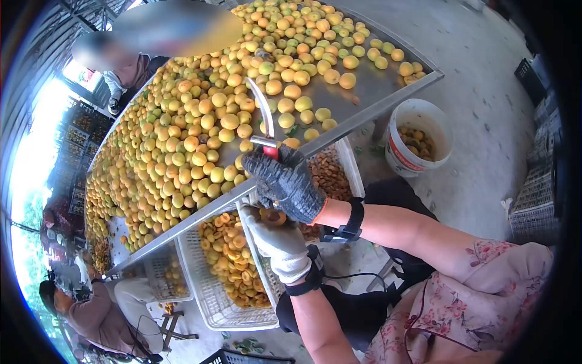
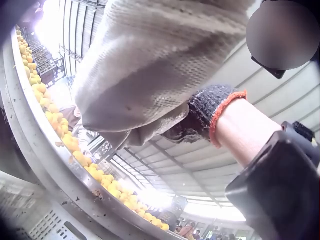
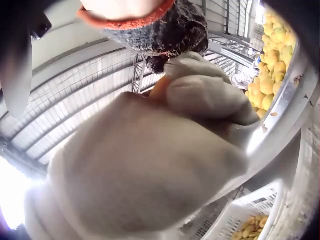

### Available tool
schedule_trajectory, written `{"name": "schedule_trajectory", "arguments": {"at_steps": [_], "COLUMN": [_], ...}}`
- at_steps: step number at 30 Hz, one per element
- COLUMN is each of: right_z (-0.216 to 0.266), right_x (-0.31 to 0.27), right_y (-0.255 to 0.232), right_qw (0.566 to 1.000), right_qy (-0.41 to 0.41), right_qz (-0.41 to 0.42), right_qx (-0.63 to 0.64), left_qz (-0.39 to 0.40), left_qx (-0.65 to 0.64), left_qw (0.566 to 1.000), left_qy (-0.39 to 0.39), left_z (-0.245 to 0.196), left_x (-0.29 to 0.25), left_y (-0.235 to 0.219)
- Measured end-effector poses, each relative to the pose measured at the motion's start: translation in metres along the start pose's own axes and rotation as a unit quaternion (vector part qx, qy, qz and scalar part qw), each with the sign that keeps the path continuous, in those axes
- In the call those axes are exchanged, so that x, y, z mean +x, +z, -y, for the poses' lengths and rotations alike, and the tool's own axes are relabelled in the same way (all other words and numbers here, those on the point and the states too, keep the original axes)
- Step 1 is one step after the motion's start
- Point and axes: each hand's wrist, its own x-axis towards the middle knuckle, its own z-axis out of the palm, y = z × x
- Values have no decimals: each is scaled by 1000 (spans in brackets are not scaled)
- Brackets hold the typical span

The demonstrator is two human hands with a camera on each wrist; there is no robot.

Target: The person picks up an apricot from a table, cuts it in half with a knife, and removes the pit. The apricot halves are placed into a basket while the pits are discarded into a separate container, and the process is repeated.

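A metal-rimmed table (image 1: 342, 118) carries a broad spread of whole apricots (image 1: 200, 158), mostly yellow and orange with some greenish ones. Below its near edge stands a white crate (image 1: 209, 306) holding halved apricots (image 1: 230, 255). Just beside it, partly hidden by the hands, a second crate (image 1: 353, 173) holds brown fruit stones (image 1: 330, 176). A white bucket (image 1: 424, 110) on the floor near the table's corner has yellowish-brown fruit low inside. On the other side of the white crate, a pale crate (image 1: 160, 290) contains some yellow fruit.

The left hand (image 1: 280, 246), in a whitish glove, is turned up with fingers bent, pinching an apricot piece (image 1: 273, 216) above the crates. The right hand (image 1: 285, 185), in a grey glove with an orange cuff, grips the red handle of a curved knife (image 1: 267, 116), its blade pointing away over the apricots. The two hands are close together, their forearms angled inward.
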Motion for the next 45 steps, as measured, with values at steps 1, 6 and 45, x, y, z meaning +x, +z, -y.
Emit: {"name": "schedule_trajectory", "arguments": {"at_steps": [1, 6, 45], "right_z": [-1, -17, -28], "right_x": [-1, 1, 23], "right_y": [2, -6, -66], "right_qw": [999, 997, 735], "right_qy": [-21, 30, -163], "right_qz": [0, 4, 387], "right_qx": [-27, -71, -533], "left_qz": [22, -109, -64], "left_qx": [8, 17, 216], "left_qw": [999, 993, 973], "left_qy": [40, 47, -46], "left_z": [-2, -5, -13], "left_x": [-1, -7, -20], "left_y": [4, 27, 13]}}
